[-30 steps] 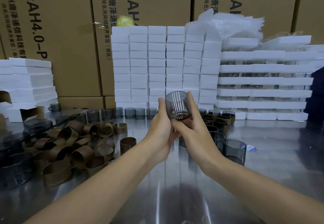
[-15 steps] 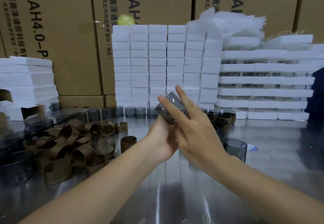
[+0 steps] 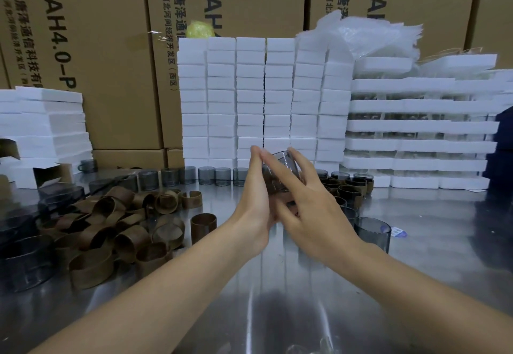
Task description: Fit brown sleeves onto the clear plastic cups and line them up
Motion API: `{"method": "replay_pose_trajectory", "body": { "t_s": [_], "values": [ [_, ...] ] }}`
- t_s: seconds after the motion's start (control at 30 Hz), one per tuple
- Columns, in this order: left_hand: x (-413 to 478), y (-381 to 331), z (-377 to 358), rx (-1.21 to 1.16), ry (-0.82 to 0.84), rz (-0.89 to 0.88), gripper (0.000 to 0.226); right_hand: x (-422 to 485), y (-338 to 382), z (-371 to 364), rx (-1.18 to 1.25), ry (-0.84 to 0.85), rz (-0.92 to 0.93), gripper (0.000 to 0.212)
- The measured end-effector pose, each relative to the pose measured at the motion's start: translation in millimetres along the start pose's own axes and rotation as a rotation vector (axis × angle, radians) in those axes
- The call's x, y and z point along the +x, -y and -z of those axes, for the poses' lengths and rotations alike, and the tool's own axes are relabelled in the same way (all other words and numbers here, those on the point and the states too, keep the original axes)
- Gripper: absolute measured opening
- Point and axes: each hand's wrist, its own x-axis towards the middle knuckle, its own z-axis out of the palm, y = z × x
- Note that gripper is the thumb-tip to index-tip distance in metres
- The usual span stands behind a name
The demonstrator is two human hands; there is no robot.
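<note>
Head view: the left hand (image 3: 256, 195) and right hand (image 3: 313, 204) sandwich a tilted smoky clear cup (image 3: 280, 167) above the steel desk (image 3: 277, 312) — left fingers straight and flat against its side, right fingers spread loosely across it. Loose brown sleeves (image 3: 111, 223) lie heaped at left; a row of bare cups (image 3: 191, 174) stands behind, and sleeved cups (image 3: 349, 187) cluster at right before white foam stacks (image 3: 263, 98).
</note>
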Motion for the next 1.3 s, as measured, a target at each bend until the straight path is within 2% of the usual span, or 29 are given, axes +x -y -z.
{"method": "replay_pose_trajectory", "body": {
  "t_s": [0.07, 0.17, 0.23, 0.33, 0.4, 0.47, 0.57, 0.63, 0.67, 0.73, 0.83, 0.97, 1.07, 1.13, 1.17, 1.3],
  "values": [
    [1, 2, -3, -0.125, 0.015, 0.020, 0.071, 0, 2, -1, -0.047, 0.006, 0.020, 0.085],
    [3, 3, -2, -0.168, 0.022, 0.044, 0.060, 0, 2, -2, -0.007, -0.009, 0.000, 0.086],
    [2, 3, -2, -0.167, 0.031, 0.052, 0.058, -1, 4, -5, 0.144, -0.028, -0.047, 0.088],
    [-2, 5, -4, -0.172, 0.023, 0.048, 0.062, -1, 11, -14, 0.502, -0.068, -0.150, 0.102],
    [-3, 5, -4, -0.170, 0.015, 0.046, 0.062, -1, 12, -17, 0.580, -0.065, -0.165, 0.106],
    [-1, 4, -2, -0.177, 0.007, 0.051, 0.058, -2, 11, -13, 0.497, -0.035, -0.085, 0.101],
    [2, 1, -1, -0.204, -0.001, 0.084, 0.052, 1, 6, 1, 0.122, 0.029, 0.095, 0.091],
    [5, 0, 0, -0.223, 0.007, 0.100, 0.050, 4, -1, 6, 0.027, 0.032, 0.156, 0.094],
    [7, 0, 0, -0.226, 0.007, 0.098, 0.049, 5, -2, 6, 0.084, 0.031, 0.134, 0.099],
    [9, 1, 2, -0.221, -0.003, 0.082, 0.049, 4, 0, 2, 0.362, 0.012, 0.006, 0.107],
    [9, 1, 2, -0.223, -0.036, 0.067, 0.047, 0, 10, -7, 0.670, 0.010, -0.171, 0.108],
    [10, -1, 4, -0.204, -0.104, 0.080, 0.048, -3, 16, -7, 0.687, 0.020, -0.136, 0.103],
    [11, -4, 5, -0.096, -0.178, 0.082, 0.050, -2, 11, 0, 0.341, -0.011, -0.031, 0.095],
    [12, -4, 6, 0.024, -0.207, 0.088, 0.043, -1, 2, 5, 0.198, 0.006, -0.041, 0.091],
    [14, -1, 7, 0.075, -0.229, 0.090, 0.043, -1, -4, 5, 0.214, 0.037, -0.074, 0.090],
    [14, 9, 10, 0.204, -0.260, 0.050, 0.058, -1, -17, -2, 0.554, 0.198, -0.215, 0.082]
  ]
}}
